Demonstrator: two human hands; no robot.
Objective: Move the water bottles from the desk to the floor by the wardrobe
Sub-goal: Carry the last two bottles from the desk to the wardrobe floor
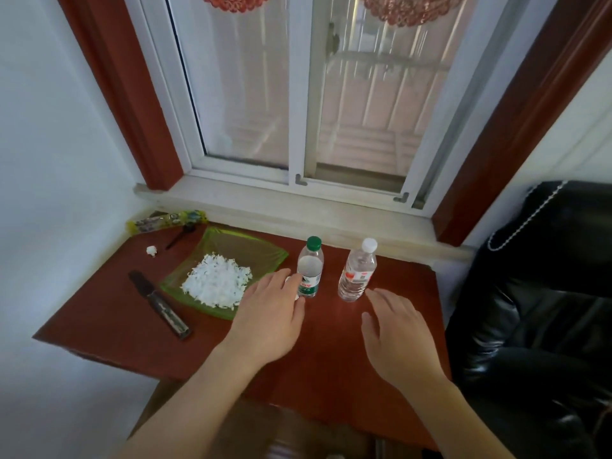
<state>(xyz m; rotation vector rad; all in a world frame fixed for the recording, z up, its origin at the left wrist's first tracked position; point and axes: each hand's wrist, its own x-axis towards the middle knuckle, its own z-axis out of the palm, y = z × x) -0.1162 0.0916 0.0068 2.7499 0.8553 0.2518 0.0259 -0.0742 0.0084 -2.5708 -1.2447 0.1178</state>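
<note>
Left hand is out over the desk, palm down, fingers loosely spread and holding nothing, its fingertips right up against the lower part of the green-cap bottle — touching or only just beside it, I can't tell from here. Something small and white peeks out by those fingertips, too hidden to name. Right hand is out as well, palm down, fingers open and slightly curled, empty, its fingertips close to the base of the white-cap bottle but a sliver of desk shows between them. Both bottles stand upright on the red-brown desk, side by side and apart from each other, near the back edge under the windowsill; the green-cap one is on the left with a green label, the white-cap one on the right with a red and white label, and both look clear and mostly full. Left of the left hand sits a green glass dish with a heap of white shreds in it, and the hand's edge overlaps the dish's near corner. Further left a dark knife lies flat on the desk. Back in the far left corner there's a small white lump, a dark spoon and a yellow-green packet along the sill. A black padded chair fills the right side, right beside the desk.
</note>
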